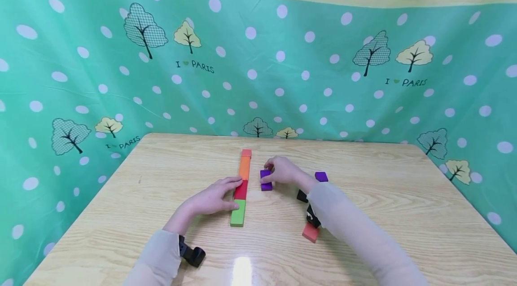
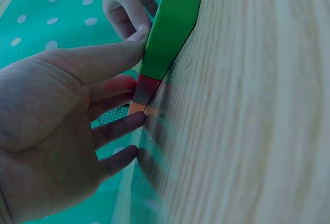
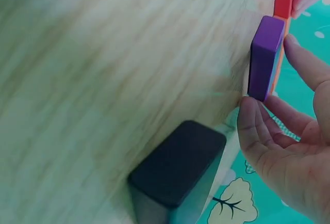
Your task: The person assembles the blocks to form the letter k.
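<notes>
A straight row of wooden blocks lies on the table: a green block nearest, then a red block, an orange block and a salmon block at the far end. My left hand rests along the row's left side with its fingers spread, the thumb touching the green block and the index finger at the red one. Just right of the row, my right hand pinches a purple block between thumb and fingertips at its two ends. That block appears to be lying on the table.
Right of the right hand lie another purple block, a black block partly hidden by the arm, and a salmon block. A green dotted curtain hangs behind the wooden table.
</notes>
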Demonstrator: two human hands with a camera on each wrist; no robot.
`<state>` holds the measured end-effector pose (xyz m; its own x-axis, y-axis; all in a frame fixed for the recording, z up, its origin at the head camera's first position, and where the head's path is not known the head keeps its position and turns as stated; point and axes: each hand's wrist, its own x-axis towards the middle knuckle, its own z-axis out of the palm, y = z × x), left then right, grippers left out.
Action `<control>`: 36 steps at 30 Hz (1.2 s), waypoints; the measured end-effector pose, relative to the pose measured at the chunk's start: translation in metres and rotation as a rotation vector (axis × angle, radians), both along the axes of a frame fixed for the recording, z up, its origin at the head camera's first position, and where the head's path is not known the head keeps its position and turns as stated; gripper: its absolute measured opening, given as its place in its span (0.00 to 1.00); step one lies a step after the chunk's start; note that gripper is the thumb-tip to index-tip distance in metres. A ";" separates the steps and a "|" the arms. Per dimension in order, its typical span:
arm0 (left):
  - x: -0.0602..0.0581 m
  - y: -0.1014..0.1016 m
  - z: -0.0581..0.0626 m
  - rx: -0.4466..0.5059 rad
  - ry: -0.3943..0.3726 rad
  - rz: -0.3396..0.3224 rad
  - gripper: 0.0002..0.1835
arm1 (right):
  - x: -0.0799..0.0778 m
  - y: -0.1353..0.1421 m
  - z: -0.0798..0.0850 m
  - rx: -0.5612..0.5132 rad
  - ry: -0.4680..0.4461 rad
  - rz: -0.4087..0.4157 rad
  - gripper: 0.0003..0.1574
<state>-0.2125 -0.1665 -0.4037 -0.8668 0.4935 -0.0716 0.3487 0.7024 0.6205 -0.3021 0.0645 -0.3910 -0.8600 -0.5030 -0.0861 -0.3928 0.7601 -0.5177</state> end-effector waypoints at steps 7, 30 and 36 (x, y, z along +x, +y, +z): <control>0.000 0.000 0.000 0.000 -0.001 0.000 0.37 | 0.005 0.000 0.000 -0.039 -0.033 -0.019 0.36; 0.000 0.000 -0.001 0.016 0.001 -0.004 0.37 | 0.017 -0.001 0.004 -0.103 -0.144 0.011 0.30; 0.000 0.001 -0.001 0.014 0.000 0.003 0.37 | 0.017 -0.001 0.003 -0.093 -0.154 0.000 0.29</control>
